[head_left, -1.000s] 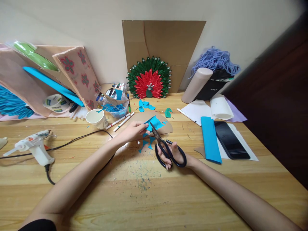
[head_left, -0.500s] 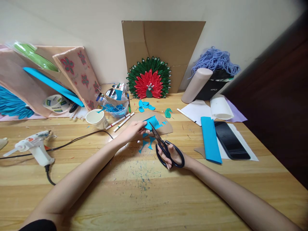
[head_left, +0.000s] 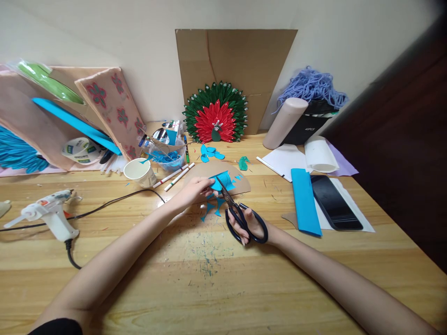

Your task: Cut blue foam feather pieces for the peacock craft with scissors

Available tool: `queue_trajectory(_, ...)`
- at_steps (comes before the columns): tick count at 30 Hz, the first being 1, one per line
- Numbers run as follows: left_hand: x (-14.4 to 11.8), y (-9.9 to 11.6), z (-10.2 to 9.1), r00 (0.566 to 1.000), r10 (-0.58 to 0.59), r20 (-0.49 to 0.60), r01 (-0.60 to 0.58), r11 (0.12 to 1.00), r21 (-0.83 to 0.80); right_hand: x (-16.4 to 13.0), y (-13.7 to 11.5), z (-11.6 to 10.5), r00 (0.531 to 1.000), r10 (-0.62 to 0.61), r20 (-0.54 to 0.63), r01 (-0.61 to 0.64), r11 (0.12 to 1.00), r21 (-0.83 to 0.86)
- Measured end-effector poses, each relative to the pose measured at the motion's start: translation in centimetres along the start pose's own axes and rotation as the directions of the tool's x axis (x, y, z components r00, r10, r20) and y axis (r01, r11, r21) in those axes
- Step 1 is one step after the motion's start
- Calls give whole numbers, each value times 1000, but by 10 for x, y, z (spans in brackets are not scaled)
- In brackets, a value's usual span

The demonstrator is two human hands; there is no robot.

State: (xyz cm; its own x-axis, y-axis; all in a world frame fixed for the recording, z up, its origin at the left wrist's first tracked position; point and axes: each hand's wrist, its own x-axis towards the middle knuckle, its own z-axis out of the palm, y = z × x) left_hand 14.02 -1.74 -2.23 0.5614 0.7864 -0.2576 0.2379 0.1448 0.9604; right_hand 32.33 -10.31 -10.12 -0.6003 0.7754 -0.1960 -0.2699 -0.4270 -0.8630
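Observation:
My left hand point(head_left: 199, 190) pinches a piece of bright blue paper point(head_left: 226, 179) by its left end, above a rounded piece of brown cardboard point(head_left: 240, 187). Black-handled scissors point(head_left: 257, 228) are in my right hand point(head_left: 245, 228), with my fingers through the handle loops. Their blades lie across the blue paper, just right of my left fingertips. Under the hands lie pointed blue offcuts point(head_left: 219, 207). Several cut blue petal shapes point(head_left: 210, 152) rest behind the cardboard, beside a small green bird-head cutout point(head_left: 243, 163).
A green and red peacock fan point(head_left: 216, 116) leans on a cardboard sheet point(head_left: 240, 60) at the back. On the left are a glue gun point(head_left: 52, 214), a paper cup point(head_left: 139, 173) and a tub of blue scraps point(head_left: 169, 160). A folded blue strip point(head_left: 306, 202) and a phone point(head_left: 335, 202) lie right.
The blue paper has shifted and turned slightly between my left fingers and the scissor blades. Both hands stay in nearly the same place.

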Motion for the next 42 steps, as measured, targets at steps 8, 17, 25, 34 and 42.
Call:
queue_trajectory(8, 1, -4, 1, 1000, -29, 3, 29, 994, -106, -5, 0, -1, 1000, -12, 2, 12, 998, -59)
queue_trajectory(17, 4, -13, -1, 997, -53, 51, 62, 977, -206, -3, 2, 1, 999, -28, -25, 26, 997, -75)
queue_trajectory(25, 3, -11, 1, 998, -58, 22, 62, 952, -299, -2, -1, 6, 989, -141, -40, 135, 981, -137)
queue_trajectory(34, -6, -5, 5, 962, -29, 272, 45, 998, -51, 1, -3, 6, 967, -221, -124, 214, 974, -68)
queue_trajectory(42, -14, -8, 22, 825, -9, 565, -107, 980, 170, -4, -22, 17, 913, -289, -289, 184, 922, -340)
